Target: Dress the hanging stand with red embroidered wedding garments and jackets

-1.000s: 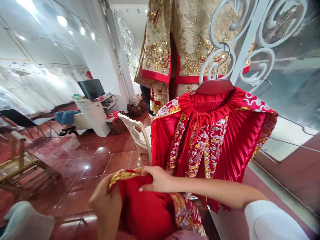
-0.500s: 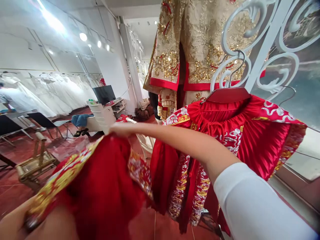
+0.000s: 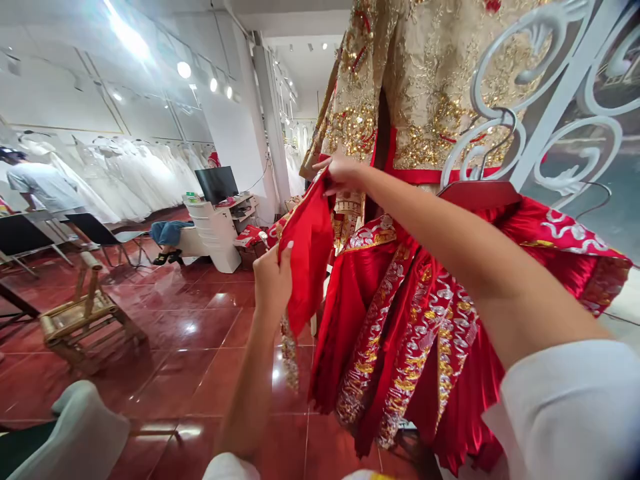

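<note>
Between both hands hangs a red embroidered garment piece [image 3: 307,260], its plain red side facing me and a gold-and-silver trimmed strip dangling below. My right hand [image 3: 344,173] pinches its upper corner, arm stretched across the hanging costume. Lower down, my left hand [image 3: 273,280] grips the near edge with the thumb on top. Just right of them, a red costume [image 3: 425,320] with silver and gold embroidery and pleats hangs on a dark red hanger [image 3: 480,192]. Whether the held piece joins this costume is hidden.
A gold-beaded cream garment [image 3: 420,100] hangs behind, beside a white scrollwork metal frame [image 3: 550,127]. To the left stand a bamboo chair [image 3: 87,313], a pale chair [image 3: 90,427] and a white desk [image 3: 215,233] with a monitor [image 3: 217,184]. A person [image 3: 43,180] is near white gowns [image 3: 145,173].
My left hand has risen from the lower left toward the middle, and my right hand has moved right and up. The red piece went with them, now away from me. My view turned slightly left.
</note>
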`<action>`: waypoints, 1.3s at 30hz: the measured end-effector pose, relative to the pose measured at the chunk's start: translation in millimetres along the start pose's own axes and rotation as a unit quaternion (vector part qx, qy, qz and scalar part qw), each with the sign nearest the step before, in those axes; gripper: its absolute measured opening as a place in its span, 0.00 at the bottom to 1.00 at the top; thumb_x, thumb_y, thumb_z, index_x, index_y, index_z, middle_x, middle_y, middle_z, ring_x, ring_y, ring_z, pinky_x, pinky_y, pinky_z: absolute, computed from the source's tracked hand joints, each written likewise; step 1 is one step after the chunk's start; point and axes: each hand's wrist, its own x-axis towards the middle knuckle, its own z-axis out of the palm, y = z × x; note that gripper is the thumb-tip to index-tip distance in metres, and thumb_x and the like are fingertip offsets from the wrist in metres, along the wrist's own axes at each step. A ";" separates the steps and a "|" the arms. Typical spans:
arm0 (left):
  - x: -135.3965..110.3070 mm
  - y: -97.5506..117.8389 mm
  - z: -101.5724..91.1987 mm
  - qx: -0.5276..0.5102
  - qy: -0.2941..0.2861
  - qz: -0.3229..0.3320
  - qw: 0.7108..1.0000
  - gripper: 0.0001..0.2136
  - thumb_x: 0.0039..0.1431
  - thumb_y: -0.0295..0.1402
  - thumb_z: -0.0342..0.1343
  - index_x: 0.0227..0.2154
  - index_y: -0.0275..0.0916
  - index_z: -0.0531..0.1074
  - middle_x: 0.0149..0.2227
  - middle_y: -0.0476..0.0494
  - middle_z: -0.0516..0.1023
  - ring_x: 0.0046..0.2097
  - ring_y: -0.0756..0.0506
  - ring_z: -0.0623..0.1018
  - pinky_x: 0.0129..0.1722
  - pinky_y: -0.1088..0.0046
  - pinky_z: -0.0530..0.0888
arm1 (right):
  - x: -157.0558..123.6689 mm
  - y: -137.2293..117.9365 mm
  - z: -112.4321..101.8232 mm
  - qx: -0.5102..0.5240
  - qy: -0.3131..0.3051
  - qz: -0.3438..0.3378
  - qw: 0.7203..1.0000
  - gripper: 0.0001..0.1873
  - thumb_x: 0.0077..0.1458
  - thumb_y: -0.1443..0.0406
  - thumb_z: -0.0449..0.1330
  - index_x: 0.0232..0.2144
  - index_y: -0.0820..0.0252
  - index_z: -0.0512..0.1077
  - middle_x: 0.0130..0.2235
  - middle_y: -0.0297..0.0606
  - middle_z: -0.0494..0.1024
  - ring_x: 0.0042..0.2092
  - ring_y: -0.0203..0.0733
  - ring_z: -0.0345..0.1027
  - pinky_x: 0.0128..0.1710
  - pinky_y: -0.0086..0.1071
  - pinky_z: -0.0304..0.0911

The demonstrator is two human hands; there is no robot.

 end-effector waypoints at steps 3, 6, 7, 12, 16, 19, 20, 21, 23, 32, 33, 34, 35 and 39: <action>12.8 14.6 -17.7 0.027 0.030 0.016 0.999 0.16 0.61 0.38 0.45 0.22 0.36 0.70 0.18 0.49 0.66 0.23 0.50 0.64 0.26 0.74 0.59 | -13.3 -13.8 -33.4 -0.023 0.002 0.015 1.000 0.13 0.58 0.72 0.51 0.42 0.73 0.70 0.32 0.40 0.74 0.37 0.44 0.71 0.38 0.48 0.69; 4.5 43.4 -38.8 0.032 0.036 0.047 0.998 0.15 0.61 0.38 0.46 0.28 0.36 0.74 0.20 0.48 0.70 0.24 0.49 0.69 0.27 0.74 0.63 | -48.0 -27.8 -64.5 -0.099 -0.039 -0.001 0.994 0.13 0.57 0.73 0.51 0.42 0.72 0.72 0.30 0.39 0.75 0.35 0.41 0.71 0.39 0.43 0.69; -4.8 55.6 -42.1 0.014 0.027 0.061 0.998 0.15 0.61 0.37 0.45 0.31 0.37 0.74 0.22 0.47 0.71 0.25 0.48 0.70 0.28 0.73 0.65 | -61.8 -30.7 -73.0 -0.132 -0.039 -0.001 0.990 0.14 0.56 0.75 0.50 0.42 0.73 0.72 0.30 0.40 0.76 0.34 0.39 0.71 0.39 0.40 0.68; -66.4 107.6 -25.5 -0.120 -0.206 0.211 0.948 0.19 0.61 0.40 0.45 0.49 0.35 0.69 0.32 0.39 0.78 0.29 0.46 0.76 0.29 0.69 0.72 | -112.0 -23.6 -96.9 -0.349 -0.028 -0.054 0.935 0.18 0.51 0.77 0.50 0.40 0.71 0.76 0.32 0.40 0.78 0.31 0.36 0.69 0.36 0.34 0.65; -69.9 104.5 -2.7 -0.166 -0.215 0.218 0.937 0.15 0.60 0.41 0.48 0.44 0.39 0.72 0.37 0.40 0.78 0.38 0.45 0.77 0.40 0.65 0.74 | -123.5 -8.2 -94.3 -0.415 -0.076 -0.088 0.902 0.18 0.51 0.72 0.50 0.38 0.62 0.78 0.34 0.38 0.79 0.35 0.42 0.71 0.38 0.36 0.65; -40.0 89.3 15.2 -0.100 -0.118 0.149 0.977 0.20 0.58 0.41 0.51 0.51 0.38 0.66 0.49 0.36 0.73 0.50 0.40 0.72 0.50 0.56 0.68 | -129.6 -5.2 -88.1 -0.415 -0.055 -0.111 0.901 0.20 0.50 0.71 0.49 0.39 0.61 0.78 0.36 0.38 0.79 0.38 0.44 0.71 0.40 0.36 0.64; -28.1 86.3 22.0 -0.082 -0.137 0.138 0.978 0.24 0.57 0.43 0.52 0.54 0.36 0.63 0.51 0.34 0.71 0.52 0.38 0.71 0.50 0.54 0.68 | -131.8 -5.5 -86.7 -0.411 -0.045 -0.116 0.903 0.20 0.50 0.71 0.49 0.40 0.62 0.77 0.36 0.39 0.79 0.39 0.44 0.71 0.41 0.37 0.64; -16.5 85.2 28.7 -0.075 -0.175 0.136 0.972 0.28 0.55 0.46 0.52 0.56 0.35 0.60 0.53 0.32 0.69 0.53 0.36 0.70 0.50 0.53 0.68 | -134.0 -5.8 -85.6 -0.408 -0.034 -0.122 0.904 0.20 0.50 0.71 0.49 0.40 0.62 0.77 0.37 0.39 0.78 0.40 0.45 0.71 0.42 0.37 0.64; 2.9 88.0 39.7 -0.093 -0.254 0.158 0.950 0.34 0.52 0.48 0.54 0.58 0.34 0.56 0.54 0.31 0.67 0.53 0.36 0.70 0.48 0.56 0.69 | -137.8 -5.8 -84.1 -0.408 -0.004 -0.134 0.903 0.20 0.49 0.71 0.49 0.41 0.63 0.76 0.41 0.41 0.77 0.43 0.47 0.70 0.44 0.39 0.63; 25.0 110.1 55.9 -0.126 -0.351 0.213 0.903 0.26 0.47 0.40 0.60 0.50 0.38 0.66 0.45 0.37 0.76 0.44 0.37 0.77 0.41 0.61 0.73 | -180.4 -11.7 -104.1 -0.466 0.073 -0.132 0.872 0.24 0.49 0.68 0.52 0.51 0.64 0.67 0.40 0.42 0.75 0.41 0.43 0.69 0.41 0.36 0.62; 28.1 110.3 57.0 -0.138 -0.379 0.210 0.890 0.23 0.47 0.40 0.60 0.47 0.38 0.69 0.43 0.39 0.77 0.43 0.38 0.77 0.42 0.61 0.73 | -191.9 -12.1 -114.1 -0.475 0.123 -0.131 0.861 0.23 0.51 0.66 0.51 0.50 0.63 0.67 0.38 0.41 0.75 0.38 0.42 0.69 0.39 0.35 0.61; 32.7 110.5 57.1 -0.151 -0.411 0.208 0.875 0.20 0.47 0.39 0.60 0.44 0.38 0.71 0.42 0.40 0.77 0.42 0.39 0.77 0.42 0.62 0.73 | -204.4 -10.6 -125.3 -0.487 0.182 -0.123 0.845 0.20 0.53 0.65 0.50 0.48 0.63 0.69 0.35 0.41 0.75 0.35 0.40 0.68 0.37 0.35 0.60; 38.5 110.8 56.2 -0.166 -0.443 0.205 0.857 0.17 0.47 0.38 0.59 0.41 0.38 0.72 0.41 0.41 0.78 0.42 0.39 0.77 0.43 0.62 0.72 | -217.2 -6.5 -137.0 -0.501 0.235 -0.104 0.826 0.18 0.54 0.64 0.49 0.44 0.63 0.70 0.33 0.41 0.75 0.33 0.39 0.67 0.34 0.34 0.59; 65.4 112.0 46.2 -0.213 -0.573 0.151 0.777 0.15 0.44 0.38 0.60 0.36 0.37 0.74 0.37 0.44 0.78 0.41 0.40 0.76 0.43 0.64 0.72 | -261.3 33.5 -174.5 -0.508 0.232 0.025 0.829 0.18 0.56 0.58 0.48 0.29 0.64 0.73 0.25 0.42 0.72 0.25 0.38 0.62 0.27 0.34 0.54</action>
